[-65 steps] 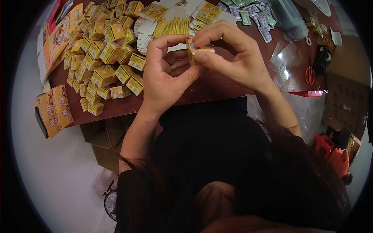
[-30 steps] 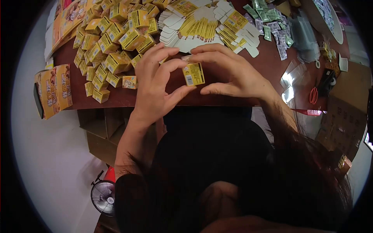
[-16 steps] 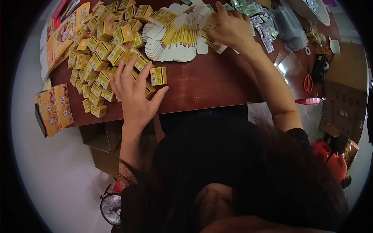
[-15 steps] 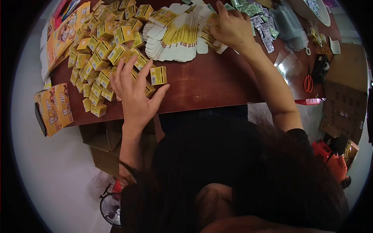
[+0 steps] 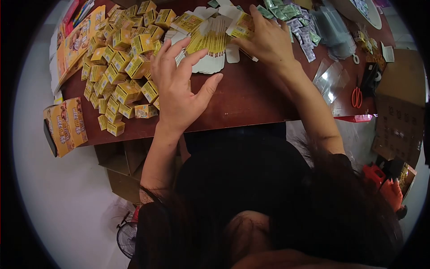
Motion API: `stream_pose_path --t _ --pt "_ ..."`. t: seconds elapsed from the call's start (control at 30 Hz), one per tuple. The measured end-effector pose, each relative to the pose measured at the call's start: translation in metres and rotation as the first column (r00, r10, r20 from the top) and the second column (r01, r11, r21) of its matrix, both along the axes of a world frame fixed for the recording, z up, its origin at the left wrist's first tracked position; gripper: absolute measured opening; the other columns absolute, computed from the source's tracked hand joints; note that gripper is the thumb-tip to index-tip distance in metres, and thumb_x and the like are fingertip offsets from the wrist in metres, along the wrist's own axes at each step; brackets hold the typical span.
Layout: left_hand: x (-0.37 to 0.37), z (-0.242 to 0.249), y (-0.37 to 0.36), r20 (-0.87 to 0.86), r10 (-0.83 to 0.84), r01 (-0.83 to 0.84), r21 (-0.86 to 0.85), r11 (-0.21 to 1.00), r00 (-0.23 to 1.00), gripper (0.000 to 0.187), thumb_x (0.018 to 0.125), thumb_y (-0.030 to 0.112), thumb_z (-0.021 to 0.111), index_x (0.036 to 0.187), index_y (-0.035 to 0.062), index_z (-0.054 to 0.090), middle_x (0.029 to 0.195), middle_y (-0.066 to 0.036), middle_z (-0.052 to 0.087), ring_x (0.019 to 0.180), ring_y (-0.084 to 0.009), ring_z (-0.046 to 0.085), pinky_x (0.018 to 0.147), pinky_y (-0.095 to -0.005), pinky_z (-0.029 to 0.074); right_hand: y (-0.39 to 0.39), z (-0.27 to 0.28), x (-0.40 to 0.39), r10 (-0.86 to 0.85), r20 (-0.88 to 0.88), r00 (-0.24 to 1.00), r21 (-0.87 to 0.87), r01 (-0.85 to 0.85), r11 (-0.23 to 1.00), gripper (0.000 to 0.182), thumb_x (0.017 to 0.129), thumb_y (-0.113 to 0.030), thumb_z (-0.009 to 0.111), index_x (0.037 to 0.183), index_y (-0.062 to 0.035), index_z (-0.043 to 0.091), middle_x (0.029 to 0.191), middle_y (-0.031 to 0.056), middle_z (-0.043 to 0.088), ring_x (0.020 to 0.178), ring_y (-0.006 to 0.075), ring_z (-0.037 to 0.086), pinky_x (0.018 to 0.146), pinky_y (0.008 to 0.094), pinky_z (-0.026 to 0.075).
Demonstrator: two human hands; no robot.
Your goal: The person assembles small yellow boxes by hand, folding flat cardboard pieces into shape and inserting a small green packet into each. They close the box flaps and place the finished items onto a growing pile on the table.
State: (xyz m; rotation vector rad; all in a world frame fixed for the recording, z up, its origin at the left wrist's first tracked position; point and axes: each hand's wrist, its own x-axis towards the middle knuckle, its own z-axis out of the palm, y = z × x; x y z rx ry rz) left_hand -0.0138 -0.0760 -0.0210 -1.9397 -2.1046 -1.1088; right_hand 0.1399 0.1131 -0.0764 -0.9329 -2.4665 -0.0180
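My left hand (image 5: 181, 89) hovers over the table with fingers spread, thumb stretched to the right, holding nothing. To its left lies a heap of small folded yellow boxes (image 5: 120, 60). Just beyond its fingertips is a fanned stack of flattened yellow-and-white cartons (image 5: 210, 38). At the right end of that stack, my right hand (image 5: 271, 45) has its thumb and fingers around the edges of one flat carton (image 5: 242, 26), whose printed yellow face shows.
Green and purple sachets (image 5: 300, 27) and clear plastic sleeves (image 5: 333, 33) lie at the back right. Red-handled scissors (image 5: 356, 97) rest near the right edge. Orange printed packaging (image 5: 80, 40) is at the left, an orange printed box (image 5: 66, 125) at the front-left corner.
My left hand has moved right and up, away from the box heap toward the cartons. A box that stood beside its thumb is no longer visible there. My right hand has closed on a flat carton.
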Motion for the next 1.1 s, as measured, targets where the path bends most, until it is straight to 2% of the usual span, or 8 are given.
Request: stream_pose_path --t 0.17,0.23,0.33,0.5,0.63,0.73,0.93,1.1 --pt "0.016 -0.007 0.012 0.480 -0.033 0.034 0.007 0.999 0.877 0.062 0.084 0.026 0.083 0.135 0.0038 0.054 0.136 -0.013 0.054 0.132 -0.0309 0.047 0.111 -0.0431 0.037 -0.033 0.044 0.012 0.016 -0.614 0.789 -0.563 -0.452 0.692 0.074 0.080 -0.022 0.083 0.142 -0.0054 0.047 0.106 0.0132 0.071 0.106 0.0277 0.070 0.094 0.0442 0.055" --pt "0.032 -0.006 0.025 0.934 -0.154 0.104 0.127 0.986 0.324 0.070 0.087 0.021 0.081 0.139 -0.0049 0.042 0.133 -0.017 0.056 0.126 -0.0248 0.054 0.107 -0.0385 0.043 -0.050 0.050 0.013 0.066 -0.677 0.733 -0.521 -0.541 0.660 0.071 0.080 -0.015 0.082 0.141 -0.0065 0.047 0.110 0.0133 0.068 0.108 0.0273 0.069 0.093 0.0395 0.056" --pt "0.037 0.001 0.032 0.985 -0.128 0.117 0.115 0.987 0.116 0.071 0.088 0.017 0.081 0.139 -0.0070 0.039 0.130 -0.017 0.058 0.120 -0.0214 0.059 0.104 -0.0362 0.047 -0.052 0.051 0.020 0.169 -0.706 0.688 -0.452 -0.621 0.640 0.069 0.081 -0.009 0.081 0.142 -0.0097 0.047 0.124 0.0141 0.059 0.110 0.0275 0.067 0.092 0.0362 0.058" --pt "0.029 0.008 0.027 0.934 -0.142 0.261 0.055 0.964 0.329 0.074 0.085 0.013 0.083 0.140 -0.0047 0.036 0.127 -0.018 0.061 0.115 -0.0220 0.063 0.100 -0.0351 0.051 -0.044 0.071 0.039 0.213 -0.579 0.787 -0.672 -0.609 0.421 0.081 0.076 -0.018 0.088 0.145 -0.0130 0.046 0.135 0.0143 0.048 0.113 0.0304 0.061 0.093 0.0384 0.057" --pt "0.025 0.016 0.018 0.827 -0.199 0.359 -0.003 0.933 0.525 0.078 0.083 0.008 0.083 0.141 -0.0034 0.032 0.125 -0.020 0.061 0.117 -0.0246 0.062 0.100 -0.0359 0.052 -0.035 0.064 0.045 0.427 -0.475 0.770 -0.520 -0.637 0.569 0.087 0.071 -0.028 0.092 0.145 -0.0169 0.047 0.144 0.0140 0.043 0.120 0.0323 0.057 0.096 0.0417 0.055" --pt "0.024 0.028 0.018 0.922 -0.105 0.342 -0.030 0.939 0.372 0.075 0.082 0.004 0.083 0.138 -0.0030 0.033 0.126 -0.021 0.060 0.117 -0.0260 0.062 0.100 -0.0367 0.053 -0.035 0.061 0.043 0.260 -0.737 0.623 -0.409 -0.719 0.562 0.088 0.069 -0.035 0.093 0.143 -0.0150 0.048 0.149 0.0152 0.039 0.127 0.0337 0.054 0.099 0.0437 0.054" --pt "0.026 0.019 0.015 0.861 -0.245 0.357 0.081 0.931 0.445 0.072 0.082 0.002 0.083 0.135 -0.0007 0.035 0.127 -0.021 0.059 0.117 -0.0248 0.062 0.101 -0.0375 0.054 -0.031 0.070 0.049 0.441 -0.446 0.779 -0.466 -0.623 0.628 0.091 0.064 -0.031 0.096 0.140 -0.0096 0.050 0.149 0.0132 0.045 0.136 0.0293 0.047 0.107 0.0460 0.048" --pt "0.017 0.012 0.013 0.721 -0.387 0.434 0.132 0.891 0.574 0.055 0.081 0.007 0.084 0.126 0.0017 0.053 0.120 -0.014 0.063 0.112 -0.0214 0.063 0.097 -0.0341 0.053 -0.029 0.066 0.057 0.378 -0.587 0.716 -0.660 -0.694 0.288 0.080 0.071 -0.025 0.093 0.135 -0.0064 0.051 0.148 0.0138 0.044 0.133 0.0266 0.051 0.107 0.0438 0.049"
